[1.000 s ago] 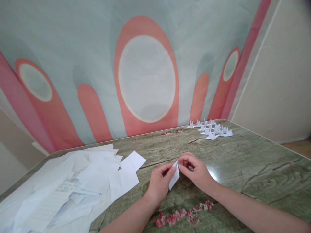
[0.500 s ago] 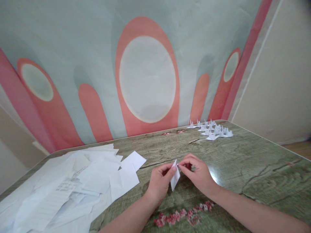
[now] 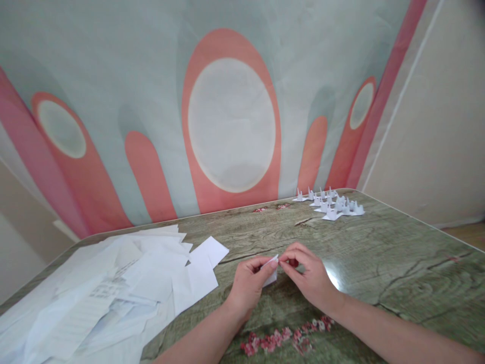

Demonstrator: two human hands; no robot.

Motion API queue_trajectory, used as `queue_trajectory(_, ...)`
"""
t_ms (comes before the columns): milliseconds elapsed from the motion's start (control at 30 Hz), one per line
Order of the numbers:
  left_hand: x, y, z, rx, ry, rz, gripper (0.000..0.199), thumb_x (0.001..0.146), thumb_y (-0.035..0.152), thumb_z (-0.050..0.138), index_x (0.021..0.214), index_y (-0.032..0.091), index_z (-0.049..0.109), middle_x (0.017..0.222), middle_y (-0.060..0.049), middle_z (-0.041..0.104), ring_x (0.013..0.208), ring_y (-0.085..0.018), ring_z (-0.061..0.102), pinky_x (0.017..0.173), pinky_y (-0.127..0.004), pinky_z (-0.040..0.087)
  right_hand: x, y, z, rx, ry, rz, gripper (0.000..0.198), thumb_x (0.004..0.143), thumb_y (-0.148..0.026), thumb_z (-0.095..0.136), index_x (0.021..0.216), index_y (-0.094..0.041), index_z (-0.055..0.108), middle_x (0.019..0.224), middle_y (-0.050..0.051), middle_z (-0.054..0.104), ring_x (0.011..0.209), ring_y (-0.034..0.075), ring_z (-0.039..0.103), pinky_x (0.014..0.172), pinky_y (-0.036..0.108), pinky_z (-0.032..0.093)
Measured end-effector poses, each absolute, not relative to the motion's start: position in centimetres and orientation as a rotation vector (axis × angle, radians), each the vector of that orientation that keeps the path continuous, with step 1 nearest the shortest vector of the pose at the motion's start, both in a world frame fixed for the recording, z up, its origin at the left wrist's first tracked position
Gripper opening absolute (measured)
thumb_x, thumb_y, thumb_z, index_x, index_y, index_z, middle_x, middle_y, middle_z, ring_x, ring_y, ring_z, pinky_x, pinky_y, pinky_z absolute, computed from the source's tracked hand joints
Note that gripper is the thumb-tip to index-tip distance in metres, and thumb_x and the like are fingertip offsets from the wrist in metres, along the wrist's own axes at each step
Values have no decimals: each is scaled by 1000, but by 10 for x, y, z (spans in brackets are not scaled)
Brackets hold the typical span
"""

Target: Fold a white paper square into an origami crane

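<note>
A small folded piece of white paper [image 3: 271, 277] is pinched in my left hand [image 3: 248, 283], between thumb and fingers, above the middle of the table. My right hand [image 3: 305, 268] is closed in a pinch at the paper's upper right tip, thumb against forefinger. The fingertips cover that tip, so its exact fold is hidden. Off at the back right stand several folded white paper cranes [image 3: 331, 205], apart from both hands.
A spread pile of white paper sheets [image 3: 113, 288] covers the left side of the table; some bear print. Smaller white sheets [image 3: 197, 275] lie at its right edge. The wood-patterned tabletop [image 3: 379, 253] has printed pink flowers. Behind it hangs a grey-green and coral backdrop [image 3: 231, 121].
The folded paper has turned in my left hand, from nearly upright to a flatter slant. My right fingers stay at its tip. The view has shifted slightly.
</note>
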State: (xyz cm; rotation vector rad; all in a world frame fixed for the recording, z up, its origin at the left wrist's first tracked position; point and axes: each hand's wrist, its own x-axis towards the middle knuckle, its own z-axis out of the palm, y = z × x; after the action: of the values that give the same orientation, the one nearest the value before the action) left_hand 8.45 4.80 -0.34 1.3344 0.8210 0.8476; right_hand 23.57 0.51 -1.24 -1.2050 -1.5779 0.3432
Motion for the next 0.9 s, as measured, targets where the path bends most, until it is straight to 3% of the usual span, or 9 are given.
queue_trajectory(667, 85, 48, -8, 1225, 856, 858, 27, 68, 37, 70, 81, 12, 71, 66, -2, 63, 59, -10, 46, 56, -20, 33, 229, 1, -10, -1235, -1532, 474, 10, 83, -22, 54, 80, -20, 63, 75, 1, 54, 68, 14, 53, 63, 26, 42)
queue_trajectory(900, 85, 47, -8, 1204, 827, 858, 29, 68, 39, 70, 79, 12, 70, 66, -2, 62, 59, -10, 46, 56, -21, 33, 230, 1, -13, -1275, -1518, 455, 10, 81, -23, 56, 72, -19, 59, 72, 0, 52, 65, 13, 51, 61, 26, 41)
